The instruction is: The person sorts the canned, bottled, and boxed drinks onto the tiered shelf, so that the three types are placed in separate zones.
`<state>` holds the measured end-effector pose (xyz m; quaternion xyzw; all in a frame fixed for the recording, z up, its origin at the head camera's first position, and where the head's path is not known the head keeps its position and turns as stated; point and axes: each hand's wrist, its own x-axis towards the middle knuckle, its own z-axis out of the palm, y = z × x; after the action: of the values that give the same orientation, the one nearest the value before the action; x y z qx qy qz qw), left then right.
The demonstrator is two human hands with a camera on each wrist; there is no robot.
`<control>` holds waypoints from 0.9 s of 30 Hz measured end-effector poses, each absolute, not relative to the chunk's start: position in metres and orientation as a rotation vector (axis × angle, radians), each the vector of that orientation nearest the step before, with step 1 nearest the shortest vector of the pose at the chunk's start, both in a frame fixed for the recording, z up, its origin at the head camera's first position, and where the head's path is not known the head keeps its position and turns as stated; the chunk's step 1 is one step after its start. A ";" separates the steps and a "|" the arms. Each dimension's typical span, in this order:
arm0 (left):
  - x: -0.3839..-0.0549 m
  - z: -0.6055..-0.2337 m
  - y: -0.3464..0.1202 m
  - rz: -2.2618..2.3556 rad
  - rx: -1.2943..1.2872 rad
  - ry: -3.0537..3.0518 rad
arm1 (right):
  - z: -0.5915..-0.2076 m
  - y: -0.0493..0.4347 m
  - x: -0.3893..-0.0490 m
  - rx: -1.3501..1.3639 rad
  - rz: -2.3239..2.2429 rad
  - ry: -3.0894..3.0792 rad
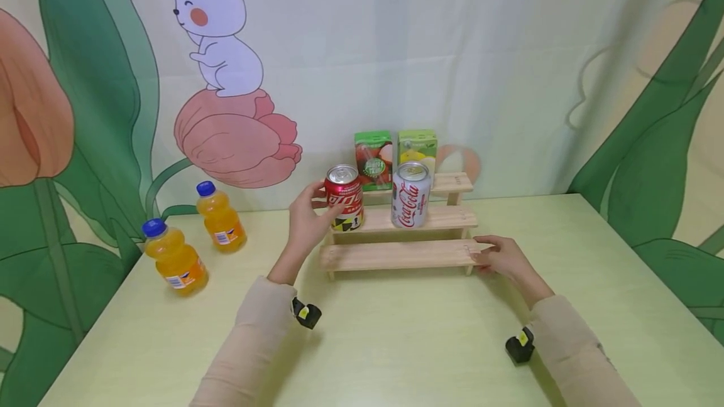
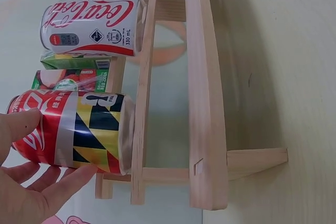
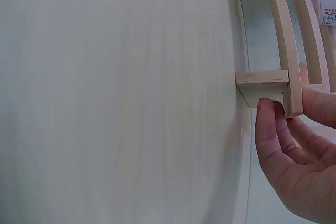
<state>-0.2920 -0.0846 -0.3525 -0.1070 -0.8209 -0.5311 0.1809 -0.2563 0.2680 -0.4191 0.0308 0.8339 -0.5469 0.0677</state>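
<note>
On the left end of the middle step of a small wooden tiered shelf (image 1: pixel 396 255) stands a red Coca-Cola can (image 1: pixel 344 196). My left hand (image 1: pixel 309 218) holds this can from its left side, thumb across the front and fingers round the back. Beside it on the same step is a white Coca-Cola can (image 1: pixel 410 196), upright. My right hand (image 1: pixel 503 260) grips the right end of the lowest step; the right wrist view shows its fingers (image 3: pixel 266 124) under the board's end, near the leg.
On the top step stand a green juice box (image 1: pixel 374 159) with red fruit and a lighter green juice box (image 1: pixel 417 143), partly hidden by the cans. Two orange drink bottles (image 1: pixel 176 259) with blue caps stand at the table's left. A printed curtain (image 1: pixel 362 49) hangs behind.
</note>
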 end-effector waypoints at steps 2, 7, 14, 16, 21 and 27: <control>-0.293 -0.353 -0.083 -1.505 -0.288 -2.313 | -0.418 0.268 -0.256 0.093 -1.647 2.509; -0.293 -0.353 -0.080 -1.523 -0.305 -2.279 | -0.418 0.269 -0.257 0.094 -1.657 2.502; -0.294 -0.355 -0.073 -1.514 -0.302 -2.305 | -0.419 0.268 -0.256 0.098 -1.648 2.507; -0.294 -0.355 -0.070 -1.523 -0.304 -2.309 | -0.418 0.268 -0.255 0.101 -1.644 2.511; -0.293 -0.354 -0.064 -1.543 -0.323 -2.299 | -0.417 0.268 -0.255 0.110 -1.651 2.510; -0.293 -0.355 -0.058 -1.529 -0.326 -2.314 | -0.420 0.270 -0.258 0.136 -1.668 2.488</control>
<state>-0.2932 -0.0576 -0.3549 -0.1148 -0.8160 -0.5393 0.1737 -0.2578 0.2700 -0.4199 0.0451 0.8276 -0.5549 0.0714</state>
